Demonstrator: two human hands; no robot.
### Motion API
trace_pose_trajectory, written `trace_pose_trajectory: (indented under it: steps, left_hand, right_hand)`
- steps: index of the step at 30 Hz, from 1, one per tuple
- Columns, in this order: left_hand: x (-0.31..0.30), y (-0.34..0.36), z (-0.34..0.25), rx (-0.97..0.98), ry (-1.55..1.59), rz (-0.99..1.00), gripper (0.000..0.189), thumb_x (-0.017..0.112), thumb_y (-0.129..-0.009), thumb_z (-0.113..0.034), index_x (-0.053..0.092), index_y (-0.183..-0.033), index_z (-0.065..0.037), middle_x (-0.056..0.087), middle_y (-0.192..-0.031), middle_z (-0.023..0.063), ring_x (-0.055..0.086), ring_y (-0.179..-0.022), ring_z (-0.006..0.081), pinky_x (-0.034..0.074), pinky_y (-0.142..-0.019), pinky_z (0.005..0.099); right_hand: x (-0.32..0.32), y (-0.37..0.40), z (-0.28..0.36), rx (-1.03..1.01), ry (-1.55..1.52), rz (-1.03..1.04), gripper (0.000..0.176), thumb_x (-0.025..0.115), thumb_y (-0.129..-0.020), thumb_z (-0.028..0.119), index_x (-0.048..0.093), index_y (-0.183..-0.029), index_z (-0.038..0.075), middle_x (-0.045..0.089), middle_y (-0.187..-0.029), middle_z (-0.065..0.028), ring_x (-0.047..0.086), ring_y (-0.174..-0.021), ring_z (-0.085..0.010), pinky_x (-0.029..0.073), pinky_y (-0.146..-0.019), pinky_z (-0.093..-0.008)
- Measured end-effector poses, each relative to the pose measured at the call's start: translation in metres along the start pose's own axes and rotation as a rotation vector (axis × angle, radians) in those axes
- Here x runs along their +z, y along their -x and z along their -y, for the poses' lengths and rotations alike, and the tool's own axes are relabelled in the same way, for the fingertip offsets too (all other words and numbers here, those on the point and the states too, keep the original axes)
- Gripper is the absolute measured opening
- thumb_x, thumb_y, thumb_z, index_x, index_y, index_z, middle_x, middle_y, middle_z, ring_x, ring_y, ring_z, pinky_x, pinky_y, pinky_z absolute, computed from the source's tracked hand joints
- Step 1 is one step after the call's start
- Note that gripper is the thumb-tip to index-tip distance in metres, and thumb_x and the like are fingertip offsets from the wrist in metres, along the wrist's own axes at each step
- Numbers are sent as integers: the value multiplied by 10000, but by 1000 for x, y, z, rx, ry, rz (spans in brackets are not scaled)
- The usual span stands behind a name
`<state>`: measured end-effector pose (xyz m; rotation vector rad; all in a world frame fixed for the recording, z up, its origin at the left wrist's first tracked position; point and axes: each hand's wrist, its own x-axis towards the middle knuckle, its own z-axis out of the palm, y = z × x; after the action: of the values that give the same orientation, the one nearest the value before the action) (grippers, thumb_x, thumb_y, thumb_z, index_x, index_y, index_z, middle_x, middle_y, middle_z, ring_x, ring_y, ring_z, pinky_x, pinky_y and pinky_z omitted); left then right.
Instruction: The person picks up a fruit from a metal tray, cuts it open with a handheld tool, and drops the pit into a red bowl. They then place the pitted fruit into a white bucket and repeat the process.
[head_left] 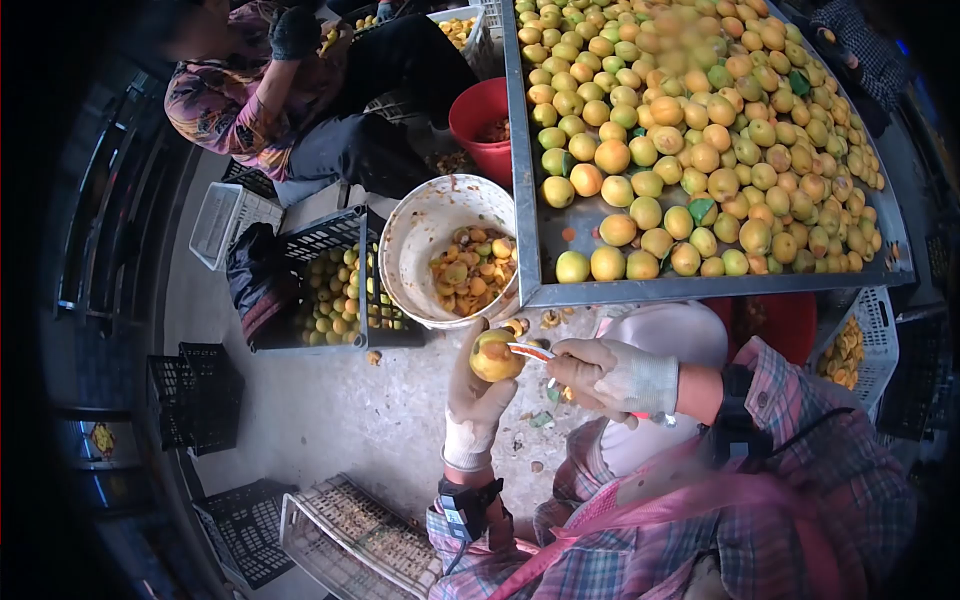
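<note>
In my gloved left hand [474, 400] sits a yellow apricot [494, 356] with a brownish patch, the fingers wrapped round its side. My gloved right hand [610, 375] grips a small white-and-orange hand tool [532, 351]. Its tip meets the right side of the apricot; the exact shape of the working end cannot be made out. Just beyond both hands stands a white bucket [405, 250], stained inside, with cut fruit pieces [475, 272] in it. To its right, a metal-edged sorting table [620, 291] bears a large heap of apricots [690, 140].
A black crate [362, 265] of fruit stands left of the bucket. A red bucket [484, 130] is behind it. Another person [240, 110] in dark gloves sits at upper left. Crates [240, 525] [195, 395] line the lower left. Fruit scraps [540, 418] lie on the floor.
</note>
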<state>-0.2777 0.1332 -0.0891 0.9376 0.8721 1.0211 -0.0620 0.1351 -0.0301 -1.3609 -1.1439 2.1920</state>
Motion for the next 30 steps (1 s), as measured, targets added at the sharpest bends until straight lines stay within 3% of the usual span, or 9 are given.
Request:
trace_pose_trajectory:
  steps: [2,4,17,20,22,23,25,30]
  left_hand:
    - [-3,1,2,-3,-39,-39,738,629,-819,-17,267,-1462,18,518,-1281,115,548,-1139,205,440,-973,306]
    - [-3,0,4,-3,-77,-77,730,622,-820,-1,269,-1459,19,519,-1279,120,547,-1141,210,442,-972,308]
    - [-10,-26,32,496,-522,-521,687,701,-737,44,397,-1353,39,527,-1247,136,556,-1089,220,455,-950,317]
    - [-15,-36,41,586,-487,-584,668,705,-711,50,434,-1322,35,527,-1240,148,552,-1110,261,446,-962,346]
    - [-24,-42,45,715,-720,-628,685,737,-675,39,450,-1297,20,529,-1224,166,550,-1110,306,444,-961,384]
    - [-27,-43,46,712,-719,-625,685,737,-675,39,450,-1297,20,529,-1224,166,550,-1110,306,444,-961,384]
    - [-33,-46,48,762,-1062,-692,721,743,-698,29,422,-1341,-34,497,-1266,118,513,-1155,260,403,-1013,372]
    - [-40,-52,54,733,-1137,-766,673,777,-687,-59,465,-1284,-58,514,-1188,147,542,-1082,308,448,-927,398]
  right_hand:
    - [0,-4,-4,-32,-55,43,346,411,-1017,380,518,-1045,53,463,-555,-23,426,-310,-130,362,-292,-266]
    - [-1,-7,-1,44,-164,121,421,419,-1004,405,498,-1058,-5,471,-571,-36,455,-340,-149,344,-279,-301]
    - [16,-26,17,152,-579,297,401,376,-1014,441,494,-1025,59,371,-587,22,296,-370,-79,257,-304,-257]
    - [20,-32,21,210,-674,309,377,362,-1021,429,495,-1024,76,362,-586,29,284,-369,-75,223,-308,-260]
    - [22,-36,25,242,-752,277,356,348,-1027,411,496,-1011,88,361,-584,34,280,-369,-71,205,-316,-256]
    - [24,-37,27,243,-754,274,356,348,-1027,411,496,-1011,88,361,-584,34,280,-369,-71,205,-316,-256]
    - [26,-40,31,274,-815,252,350,346,-1030,405,495,-999,90,357,-579,38,275,-367,-71,205,-315,-256]
    - [30,-62,29,302,-1035,281,363,327,-1029,426,482,-983,101,348,-580,46,274,-378,-73,205,-336,-263]
